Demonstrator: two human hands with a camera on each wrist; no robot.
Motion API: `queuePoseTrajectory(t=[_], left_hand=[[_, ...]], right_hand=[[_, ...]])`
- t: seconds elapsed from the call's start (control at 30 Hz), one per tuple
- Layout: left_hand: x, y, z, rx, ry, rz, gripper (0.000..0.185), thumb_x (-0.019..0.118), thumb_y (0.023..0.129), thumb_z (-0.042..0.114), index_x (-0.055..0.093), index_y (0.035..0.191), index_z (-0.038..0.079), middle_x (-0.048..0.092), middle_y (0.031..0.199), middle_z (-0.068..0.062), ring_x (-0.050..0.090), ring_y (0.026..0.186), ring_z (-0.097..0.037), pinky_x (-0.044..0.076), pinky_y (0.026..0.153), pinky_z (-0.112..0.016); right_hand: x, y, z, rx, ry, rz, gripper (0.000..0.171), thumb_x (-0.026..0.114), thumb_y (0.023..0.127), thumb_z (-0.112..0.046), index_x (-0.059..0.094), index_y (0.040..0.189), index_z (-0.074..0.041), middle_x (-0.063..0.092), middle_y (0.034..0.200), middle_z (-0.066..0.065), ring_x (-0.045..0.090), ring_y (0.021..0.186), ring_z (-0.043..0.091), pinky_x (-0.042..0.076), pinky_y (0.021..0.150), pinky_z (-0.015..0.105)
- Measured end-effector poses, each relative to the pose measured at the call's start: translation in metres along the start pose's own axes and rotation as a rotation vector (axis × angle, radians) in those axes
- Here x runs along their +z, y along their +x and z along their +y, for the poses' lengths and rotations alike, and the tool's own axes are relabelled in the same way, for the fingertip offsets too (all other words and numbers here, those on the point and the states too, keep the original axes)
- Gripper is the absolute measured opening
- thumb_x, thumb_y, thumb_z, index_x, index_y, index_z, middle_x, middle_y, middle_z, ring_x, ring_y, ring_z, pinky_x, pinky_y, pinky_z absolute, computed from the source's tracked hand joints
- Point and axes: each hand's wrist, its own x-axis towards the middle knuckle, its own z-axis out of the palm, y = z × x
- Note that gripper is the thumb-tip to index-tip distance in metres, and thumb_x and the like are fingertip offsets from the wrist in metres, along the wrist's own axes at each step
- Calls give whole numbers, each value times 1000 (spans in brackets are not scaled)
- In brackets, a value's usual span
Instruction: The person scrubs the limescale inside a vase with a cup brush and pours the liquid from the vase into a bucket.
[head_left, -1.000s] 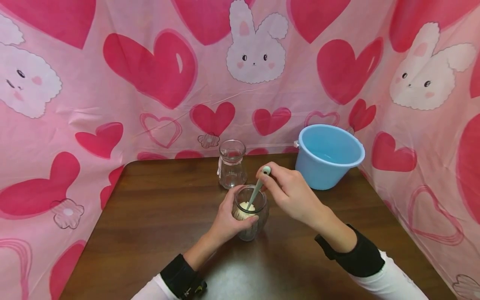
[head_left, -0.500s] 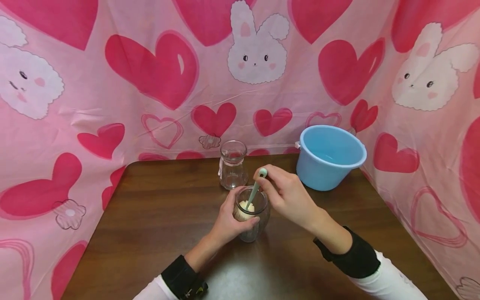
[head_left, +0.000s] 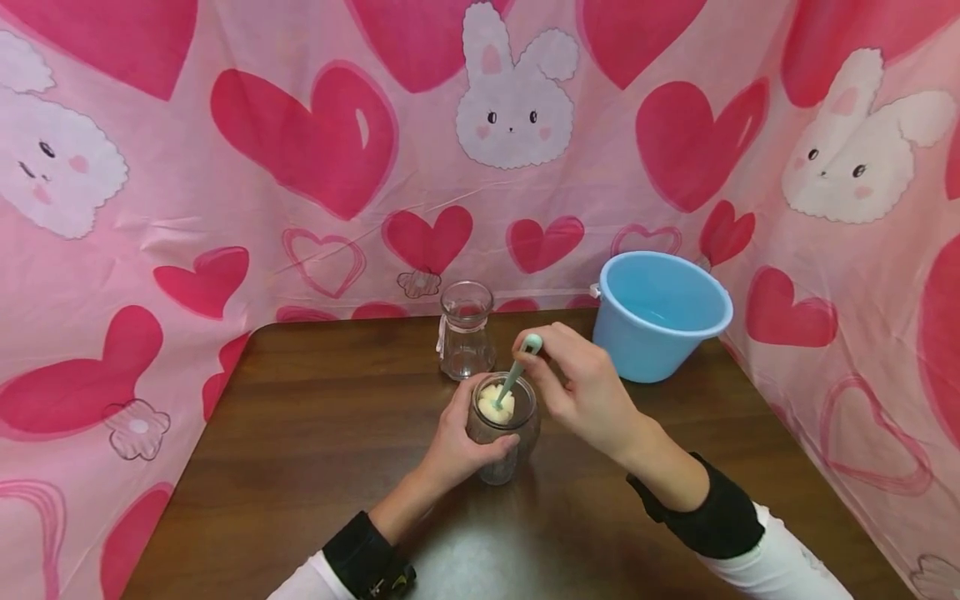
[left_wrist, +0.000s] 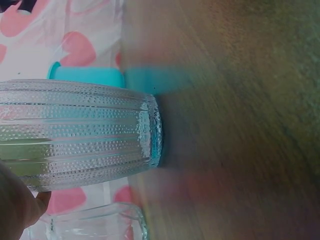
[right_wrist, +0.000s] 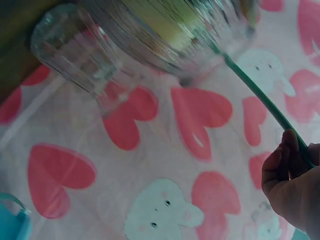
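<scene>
My left hand [head_left: 461,440] grips a clear ribbed glass jar [head_left: 498,473] around its upper side, thumb toward the front. In the left wrist view the textured jar [left_wrist: 95,127] shows its base at the tabletop. My right hand [head_left: 581,383] pinches the top of a pale green handle, part of a sponge bottle brush [head_left: 497,405]. Its cream head sits inside the jar, just below the mouth on the left. The right wrist view shows the slim handle [right_wrist: 262,97] running from the jar to my fingers. Part of the head is blurred there behind glass.
A second clear glass vase [head_left: 467,354], with a ribbon round its neck, stands just behind the jar. At the back right is a light blue bucket [head_left: 643,342]. The brown wooden table [head_left: 315,450] is backed by a pink heart-patterned cloth [head_left: 337,192].
The brush head has risen inside the jar, and more of its top shows. My right hand shifted slightly left, then back right and up. My left hand keeps its hold on the jar.
</scene>
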Motion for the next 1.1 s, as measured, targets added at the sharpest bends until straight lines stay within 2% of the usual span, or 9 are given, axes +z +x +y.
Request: queuePoseTrajectory(t=[0.07,0.13,0.23,0.3,0.4,0.47,0.73,0.93,1.1], left_hand=[[0,0,0,0,4,1,81,90,76,22,49,146,18,60,138,-6,60,120,-24,51,100,-39],[-1,1,0,-2,11,3,81,90,76,23,49,146,18,60,137,-6,60,119,-25,51,100,-40],[-1,2,1,3,17,4,82,90,75,20,49,145,16,61,137,-7,60,119,-24,51,101,-39],[-1,3,2,8,15,5,82,90,74,15,49,145,11,60,138,-9,60,120,-23,50,102,-38],[-1,4,2,17,20,7,81,89,72,8,49,143,4,60,138,-15,59,121,-23,49,103,-37],[-1,4,2,16,21,8,82,89,71,7,48,143,2,60,138,-17,60,121,-25,49,103,-37],[-2,5,2,7,0,-10,81,90,76,19,49,145,15,60,137,-7,60,119,-27,51,100,-39],[-1,1,1,16,-7,-15,80,89,78,21,48,146,17,59,140,-5,60,121,-24,50,101,-37],[0,0,1,4,-9,-14,81,89,77,21,47,147,17,59,139,-7,60,120,-26,51,100,-38]], right_hand=[[8,-4,5,-11,-1,-7,16,72,95,-3,66,110,-4,66,98,3,56,88,15,48,73,20],[12,-8,9,-18,-6,-9,13,70,99,-10,66,110,-4,66,97,3,56,88,15,46,72,19],[10,-6,8,-49,-32,16,16,66,103,-18,66,109,-2,67,96,4,56,86,15,45,71,18],[5,-2,4,-80,-55,51,16,67,102,-17,67,107,-2,67,94,5,56,83,16,45,71,19],[0,5,-1,-133,-88,94,25,63,105,-25,66,105,-1,66,90,6,55,79,16,45,69,21],[1,6,-2,-151,-104,93,29,60,107,-29,66,105,-1,65,89,5,54,78,16,44,69,21],[10,-2,5,-133,-153,27,34,54,108,-33,65,107,0,63,89,5,54,80,17,45,67,21],[1,5,0,-140,-186,73,32,56,108,-31,64,104,-1,60,84,5,52,76,17,45,65,24],[4,1,3,-127,-185,17,33,54,108,-32,64,105,-1,59,85,4,52,78,16,46,65,24]])
